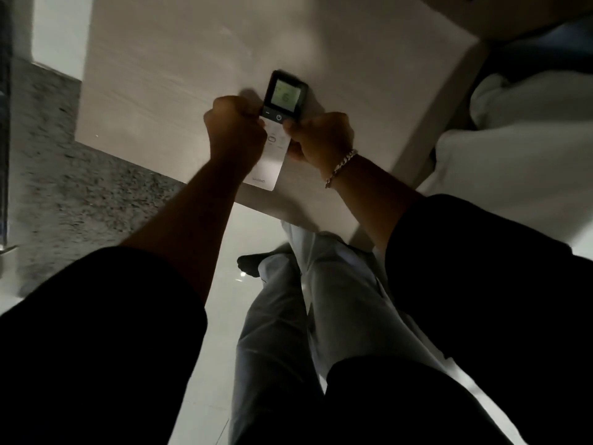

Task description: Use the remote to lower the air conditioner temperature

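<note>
A slim white remote (278, 130) with a dark top and a lit greenish screen is held over a pale table (160, 75). My left hand (236, 133) grips its left side, thumb on the buttons just under the dark part. My right hand (321, 139), with a metal bracelet at the wrist, grips the right side, its thumb near the power button. The screen digits are blurred. The remote's lower white end sticks out below both hands. No air conditioner is in view.
The table's front edge (288, 216) runs diagonally below the hands. A speckled stone floor strip (80, 187) lies at left, glossy white floor below. White bedding (513, 139) lies at right. My legs in light trousers and a dark sock (250, 264) are underneath.
</note>
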`<state>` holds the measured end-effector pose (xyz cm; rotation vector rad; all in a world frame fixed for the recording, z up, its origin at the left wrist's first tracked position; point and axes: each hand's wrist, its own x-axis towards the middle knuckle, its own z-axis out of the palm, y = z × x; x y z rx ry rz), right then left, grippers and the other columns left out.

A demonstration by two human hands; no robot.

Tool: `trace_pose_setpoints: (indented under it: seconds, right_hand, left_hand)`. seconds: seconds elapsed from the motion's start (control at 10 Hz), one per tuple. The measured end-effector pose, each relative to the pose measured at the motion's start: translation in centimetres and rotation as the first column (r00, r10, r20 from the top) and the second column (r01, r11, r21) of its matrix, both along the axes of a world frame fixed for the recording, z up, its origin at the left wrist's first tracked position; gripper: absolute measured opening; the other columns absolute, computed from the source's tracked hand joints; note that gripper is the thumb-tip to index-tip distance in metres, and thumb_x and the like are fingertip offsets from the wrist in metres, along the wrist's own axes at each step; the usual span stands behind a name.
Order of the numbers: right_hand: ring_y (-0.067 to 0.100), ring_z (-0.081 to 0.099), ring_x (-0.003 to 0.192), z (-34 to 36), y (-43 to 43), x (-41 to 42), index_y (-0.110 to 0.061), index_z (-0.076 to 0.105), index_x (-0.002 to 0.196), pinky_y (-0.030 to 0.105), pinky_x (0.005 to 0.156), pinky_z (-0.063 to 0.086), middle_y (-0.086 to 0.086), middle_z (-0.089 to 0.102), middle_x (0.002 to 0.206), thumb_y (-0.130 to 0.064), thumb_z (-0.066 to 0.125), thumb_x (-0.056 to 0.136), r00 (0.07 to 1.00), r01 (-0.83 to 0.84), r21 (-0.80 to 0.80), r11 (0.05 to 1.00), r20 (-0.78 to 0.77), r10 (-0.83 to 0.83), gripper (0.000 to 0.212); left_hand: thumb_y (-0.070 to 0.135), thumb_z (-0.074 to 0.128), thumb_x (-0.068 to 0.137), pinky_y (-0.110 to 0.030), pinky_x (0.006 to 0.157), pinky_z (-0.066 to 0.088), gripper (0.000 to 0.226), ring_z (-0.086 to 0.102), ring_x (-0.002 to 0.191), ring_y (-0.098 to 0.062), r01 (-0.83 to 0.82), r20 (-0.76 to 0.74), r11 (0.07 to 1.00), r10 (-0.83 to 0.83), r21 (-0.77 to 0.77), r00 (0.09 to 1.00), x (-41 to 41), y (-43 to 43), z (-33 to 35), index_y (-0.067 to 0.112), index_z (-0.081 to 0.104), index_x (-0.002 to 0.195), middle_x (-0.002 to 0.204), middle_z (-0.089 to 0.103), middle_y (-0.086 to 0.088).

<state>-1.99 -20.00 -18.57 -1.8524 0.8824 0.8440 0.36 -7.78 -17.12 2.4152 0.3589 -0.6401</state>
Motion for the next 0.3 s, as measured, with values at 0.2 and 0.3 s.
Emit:
trace_pose_setpoints:
  seconds: [0.2,0.3]
  right_hand:
    - [0.021,0.070,0.068,0.2,0.0,0.8,0.006,0.068,0.101,0.022,0.043,0.057,0.022,0.073,0.107,-0.008,0.077,0.078,0.916,0.401,0.151,0.904,-0.096,-0.390,0.028]
    - [0.030,0.071,0.086,0.6,-0.4,0.2,0.009,0.061,0.112,0.030,0.052,0.062,0.026,0.068,0.114,-0.001,0.075,0.078,0.875,0.481,0.157,0.863,-0.152,-0.460,0.039]
  left_hand:
    - [0.004,0.049,0.084,-0.022,0.068,0.049,0.022,0.068,0.086,-0.037,0.077,0.047,0.997,-0.078,0.016,0.996,0.3,0.4,1.2,0.005,0.070,0.090,0.095,0.074,-0.018]
    - [0.011,0.048,0.083,-0.028,0.069,0.046,0.022,0.067,0.085,-0.039,0.120,0.044,0.993,-0.120,0.013,0.992,-1.1,0.6,2.6,0.006,0.069,0.087,0.090,0.074,-0.020]
